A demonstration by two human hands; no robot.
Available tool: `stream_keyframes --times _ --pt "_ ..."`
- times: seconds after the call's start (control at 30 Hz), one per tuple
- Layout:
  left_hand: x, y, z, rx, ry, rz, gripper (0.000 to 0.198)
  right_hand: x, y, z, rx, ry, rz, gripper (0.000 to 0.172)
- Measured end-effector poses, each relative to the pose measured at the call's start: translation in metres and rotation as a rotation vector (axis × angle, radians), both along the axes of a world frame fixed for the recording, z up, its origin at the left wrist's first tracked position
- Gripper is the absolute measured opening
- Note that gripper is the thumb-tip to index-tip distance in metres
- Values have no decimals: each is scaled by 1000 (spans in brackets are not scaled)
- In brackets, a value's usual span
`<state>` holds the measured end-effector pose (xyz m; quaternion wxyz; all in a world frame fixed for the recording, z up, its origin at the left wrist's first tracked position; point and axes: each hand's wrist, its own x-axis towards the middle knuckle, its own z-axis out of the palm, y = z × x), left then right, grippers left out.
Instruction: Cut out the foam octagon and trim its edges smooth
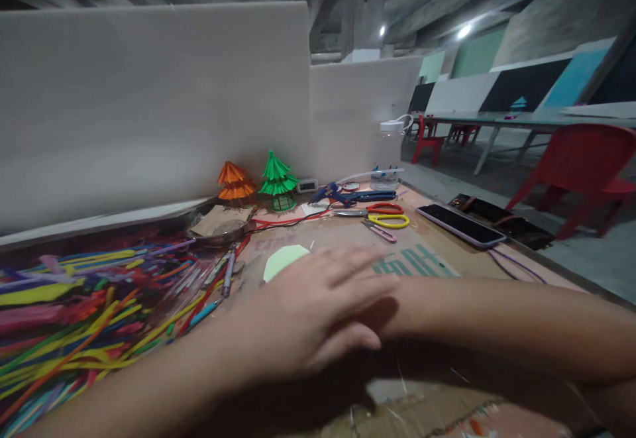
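Note:
My left hand (332,299) reaches in from the lower left with its fingers stretched out, over the wrist end of my right forearm (477,309). The right forearm crosses from the right edge, and its hand is hidden under and behind the left one, so its fingers do not show. Just beyond the left hand, a pale green paper octagon (284,261) lies on the cardboard-covered table (342,236), partly covered by the hand. Behind it stand a green pleated tree (278,176) and an orange pleated tree (235,181).
Colourful pipe cleaners (79,332) heap up at left. Toward the back lie a blue glue gun (330,193), scissors (382,214), a pink craft knife (381,231) and a phone (460,224). A clear bottle (386,150) stands by the white partition (149,107).

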<state>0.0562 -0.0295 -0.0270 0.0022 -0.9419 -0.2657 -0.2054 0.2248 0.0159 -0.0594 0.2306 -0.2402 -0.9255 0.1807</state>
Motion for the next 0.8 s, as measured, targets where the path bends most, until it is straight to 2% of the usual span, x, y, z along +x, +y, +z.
stream_keyframes --times 0.07,0.13,0.2,0.23,0.3,0.37,0.4,0.47,0.53,0.57,0.6,0.63,0.7,0.73,0.77,0.8 --pt "11 -10 6 62 55 -18 45 1 3 8 7 -13 17 24" --pt "6 -17 5 88 -14 -36 37 6 13 25 17 -52 74 16" --pt "-12 -21 6 -39 -151 -91 32 16 28 45 20 -96 91 19" --pt "-23 -20 6 -115 -235 -69 41 23 36 52 32 -102 29 22" --pt "-45 -10 7 -191 -280 203 47 38 49 54 -8 -159 -56 32" --pt "-64 9 3 -212 -277 537 42 50 56 39 -36 -266 -77 42" --pt "-71 21 -3 -215 -299 659 42 54 57 27 -44 -327 -57 48" --pt "-80 43 -19 -216 -277 767 51 55 54 1 -50 -397 -6 60" --pt "-83 58 -39 -264 -175 779 73 48 42 -19 -39 -395 8 67" --pt "-82 62 -48 -287 -131 760 78 43 33 -24 -54 -375 36 69" --pt "-81 63 -57 -287 -76 727 79 37 21 -26 -88 -353 127 69" --pt "-80 63 -64 -272 -34 707 81 33 9 -24 -147 -330 285 65" --pt "-76 61 -74 -256 -14 684 82 26 -14 -16 -386 -362 740 39" --pt "-75 60 -76 -255 -39 682 83 24 -23 -10 -540 -375 875 29" --pt "-74 60 -77 -260 -91 690 85 23 -28 -5 -670 -353 876 26" --pt "-75 61 -76 -271 -168 708 86 23 -29 -2 -749 -303 799 28"
